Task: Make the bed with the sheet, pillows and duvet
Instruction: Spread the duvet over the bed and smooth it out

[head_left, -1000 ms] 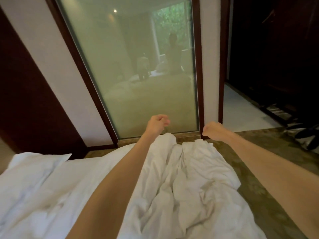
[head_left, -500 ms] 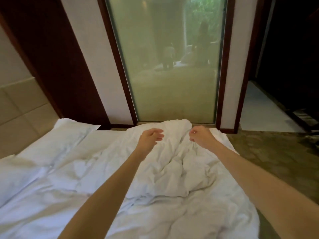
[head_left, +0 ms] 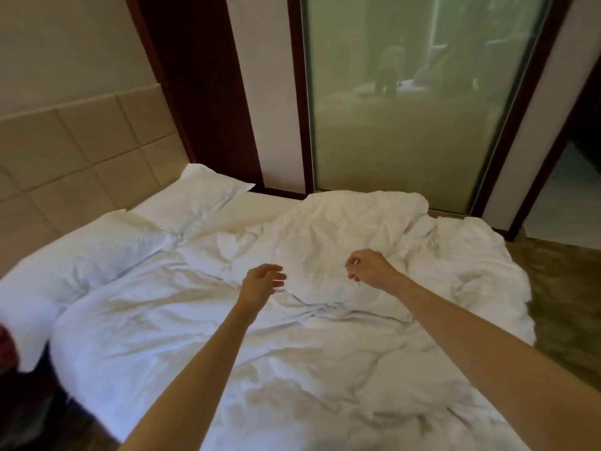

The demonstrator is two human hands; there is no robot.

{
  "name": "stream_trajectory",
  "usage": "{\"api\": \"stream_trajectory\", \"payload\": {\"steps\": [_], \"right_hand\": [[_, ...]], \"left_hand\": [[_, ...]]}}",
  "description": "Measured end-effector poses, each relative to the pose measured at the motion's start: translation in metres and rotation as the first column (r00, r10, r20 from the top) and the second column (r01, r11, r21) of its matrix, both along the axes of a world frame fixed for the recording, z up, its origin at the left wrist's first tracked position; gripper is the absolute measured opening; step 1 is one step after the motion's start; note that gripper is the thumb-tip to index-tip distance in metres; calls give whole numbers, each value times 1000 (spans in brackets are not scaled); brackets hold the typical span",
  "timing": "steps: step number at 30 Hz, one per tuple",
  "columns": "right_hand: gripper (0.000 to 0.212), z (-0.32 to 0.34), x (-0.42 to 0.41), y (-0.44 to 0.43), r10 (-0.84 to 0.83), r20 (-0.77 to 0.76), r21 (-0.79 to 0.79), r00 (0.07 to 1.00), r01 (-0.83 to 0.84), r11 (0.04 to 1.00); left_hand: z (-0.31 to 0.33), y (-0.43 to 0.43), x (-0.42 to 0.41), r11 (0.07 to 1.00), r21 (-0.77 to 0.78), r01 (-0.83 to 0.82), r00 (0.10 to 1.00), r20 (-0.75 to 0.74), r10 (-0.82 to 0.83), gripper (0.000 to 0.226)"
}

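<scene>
Reaching out over a bed, two bare arms are seen from above. The left hand (head_left: 260, 283) and the right hand (head_left: 369, 268) hover a little apart from each other, fingers loosely spread and curled, with nothing gripped. Beneath them a white duvet (head_left: 292, 336) is heaped in deep creases across the mattress, bunched thickest at the far edge near a frosted glass panel (head_left: 406, 109) and spilling toward the floor (head_left: 566, 304) on the right. Two white pillows (head_left: 107, 252) are set against a tiled headboard (head_left: 65, 157) on the left. The step in hand appears to be spreading the duvet. It is best done if the far corners are found first, each is pinched firmly, and the cloth is lifted and shaken flat, so that creases are not merely pushed about.
</scene>
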State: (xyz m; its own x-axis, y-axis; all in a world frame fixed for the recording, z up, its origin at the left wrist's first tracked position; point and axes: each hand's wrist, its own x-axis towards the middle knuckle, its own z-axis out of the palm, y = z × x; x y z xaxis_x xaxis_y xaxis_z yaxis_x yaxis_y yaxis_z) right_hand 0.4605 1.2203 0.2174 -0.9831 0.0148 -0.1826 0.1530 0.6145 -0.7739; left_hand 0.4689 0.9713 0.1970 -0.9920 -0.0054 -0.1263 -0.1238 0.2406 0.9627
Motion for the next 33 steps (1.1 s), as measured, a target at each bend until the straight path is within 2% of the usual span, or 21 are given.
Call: {"api": "stream_trajectory", "payload": {"steps": [9, 16, 21, 28, 33], "right_hand": [[13, -30, -23, -154, -24, 18, -23, 1000, 25, 999], [14, -39, -55, -273, -7, 36, -81, 999, 10, 997], [14, -43, -87, -322, 82, 63, -79, 995, -77, 994], [18, -64, -150, -367, 144, 98, -51, 985, -140, 989], [17, -73, -190, -409, 169, 149, -68, 974, -160, 985]], "left_hand": [[-27, -174, 6, 1000, -16, -7, 999, 51, 8, 22], [-29, -299, 1, 993, -57, -103, 993, 59, 106, 22], [-36, -341, -16, 982, -69, -177, 980, 81, 183, 23], [-44, -380, -66, 967, -146, -207, 970, 102, 223, 22], [-55, -422, -105, 957, -138, -254, 957, 105, 269, 22]]}}
